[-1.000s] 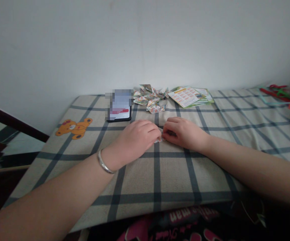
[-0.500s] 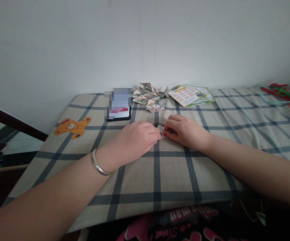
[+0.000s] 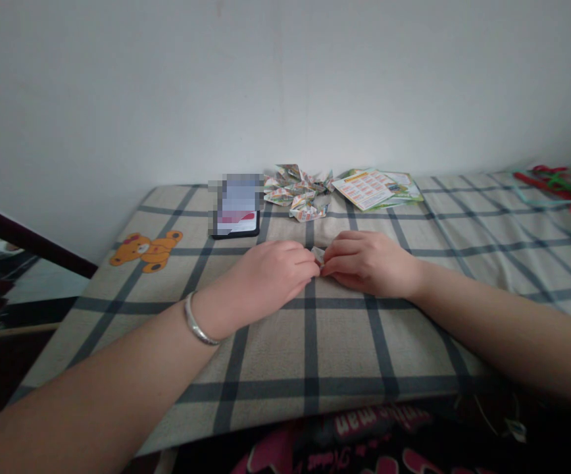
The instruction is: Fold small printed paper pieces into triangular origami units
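Note:
Between my fingertips, low over the checked tablecloth (image 3: 266,342), is a small piece of printed paper (image 3: 318,254), mostly covered by both hands. My left hand (image 3: 278,270), with a silver bangle at the wrist, grips the paper's left side. The fingers of my right hand (image 3: 364,263) are closed on its right side, almost touching the left fingertips. Just beyond the hands lie several folded paper pieces (image 3: 298,191) with coloured print, clustered by the wall.
A phone (image 3: 239,204) lies left of the folded pieces. Printed leaflets (image 3: 369,187) overlap to their right. Red and green items (image 3: 556,184) sit at the far right. A teddy bear figure (image 3: 147,251) is at the left. The wall (image 3: 285,85) borders the table's back.
My right hand has shifted slightly and its fingers now meet the left fingertips more closely, so less of the paper shows. The view has moved a little.

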A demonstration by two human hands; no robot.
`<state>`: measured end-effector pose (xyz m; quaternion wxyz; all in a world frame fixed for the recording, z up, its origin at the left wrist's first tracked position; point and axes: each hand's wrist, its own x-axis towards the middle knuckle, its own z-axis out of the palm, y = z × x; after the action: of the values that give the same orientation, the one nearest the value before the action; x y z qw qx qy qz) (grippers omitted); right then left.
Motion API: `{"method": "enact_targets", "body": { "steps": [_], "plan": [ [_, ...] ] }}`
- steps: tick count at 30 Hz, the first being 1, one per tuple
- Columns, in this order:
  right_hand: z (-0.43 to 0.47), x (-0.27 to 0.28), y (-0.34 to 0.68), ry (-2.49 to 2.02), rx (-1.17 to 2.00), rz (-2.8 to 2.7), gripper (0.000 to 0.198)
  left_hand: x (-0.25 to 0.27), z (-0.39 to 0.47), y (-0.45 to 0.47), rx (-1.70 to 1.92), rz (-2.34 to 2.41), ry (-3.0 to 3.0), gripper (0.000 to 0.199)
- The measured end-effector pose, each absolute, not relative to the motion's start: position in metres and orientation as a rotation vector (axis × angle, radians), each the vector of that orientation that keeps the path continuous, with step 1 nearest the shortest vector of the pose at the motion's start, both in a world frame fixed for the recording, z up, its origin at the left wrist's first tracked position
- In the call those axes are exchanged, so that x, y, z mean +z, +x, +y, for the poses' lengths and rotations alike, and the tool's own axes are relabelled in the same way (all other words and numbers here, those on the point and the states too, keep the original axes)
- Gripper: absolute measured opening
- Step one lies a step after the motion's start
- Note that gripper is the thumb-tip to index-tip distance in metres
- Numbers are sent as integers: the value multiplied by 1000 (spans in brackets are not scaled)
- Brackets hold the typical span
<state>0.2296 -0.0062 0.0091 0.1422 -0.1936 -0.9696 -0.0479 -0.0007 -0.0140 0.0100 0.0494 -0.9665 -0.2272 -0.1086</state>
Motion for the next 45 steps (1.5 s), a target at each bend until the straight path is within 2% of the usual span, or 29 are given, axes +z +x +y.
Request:
{"method": "enact_targets", "body": {
  "steps": [8,29,45],
  "plan": [
    [-9,13,228,-615,-176,-2832,23,11,-15,0,-268,-652,-2891,6],
    [-13,27,237,-762,-5,-2890,21,17,-19,-7,-223,-701,-2915,16],
    [-15,31,244,-852,-33,-2901,17,21,-17,-10,-199,-724,-2970,20]
  ]
}}
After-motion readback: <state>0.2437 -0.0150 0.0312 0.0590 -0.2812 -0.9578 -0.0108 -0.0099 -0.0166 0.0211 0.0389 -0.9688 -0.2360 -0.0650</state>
